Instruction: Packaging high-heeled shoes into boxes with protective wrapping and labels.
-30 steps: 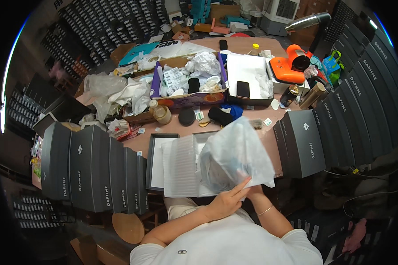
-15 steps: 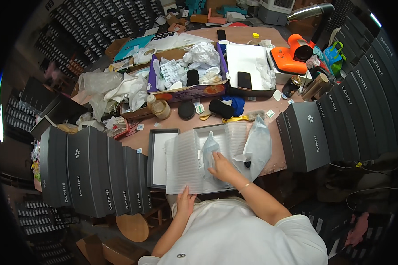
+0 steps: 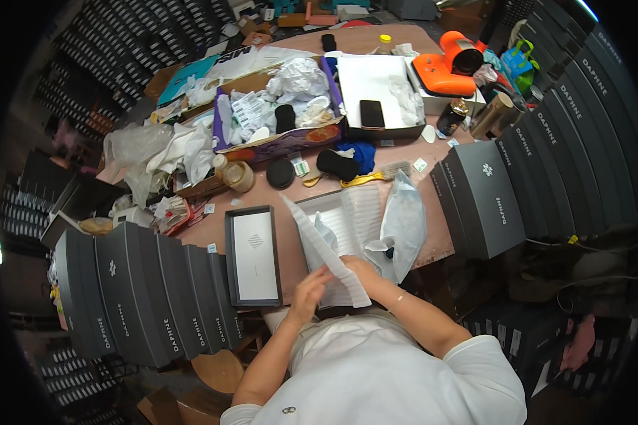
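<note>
An open dark shoe box (image 3: 317, 196) lies in front of me, lined with white ribbed packing sheet (image 3: 366, 212). The liner's left flap (image 3: 324, 244) stands up, tilted over the box. My left hand (image 3: 309, 296) is against the flap's left face near its lower end, fingers stretched out. My right hand (image 3: 361, 276) reaches to the flap's other side, its fingers mostly hidden. A pale grey plastic bag (image 3: 325, 230) shows partly inside the box behind the flap. Another filled pale plastic bag (image 3: 406, 223) rests at the box's right side. The box lid (image 3: 254, 258), white inside, lies to the left.
Dark shoe boxes stand in rows at left (image 3: 131, 290) and right (image 3: 485, 202). Farther back are a purple carton (image 3: 276, 145) of crumpled paper, a phone (image 3: 371, 114), an orange device (image 3: 443, 74), a bottle (image 3: 238, 177), a black sponge (image 3: 338, 164) and a yellow-handled brush (image 3: 365, 180).
The liner's left flap has lifted from lying over the lid and swung up to the right. My left hand rose with it; my right hand moved lower, off the bag in the box. The view shifted slightly.
</note>
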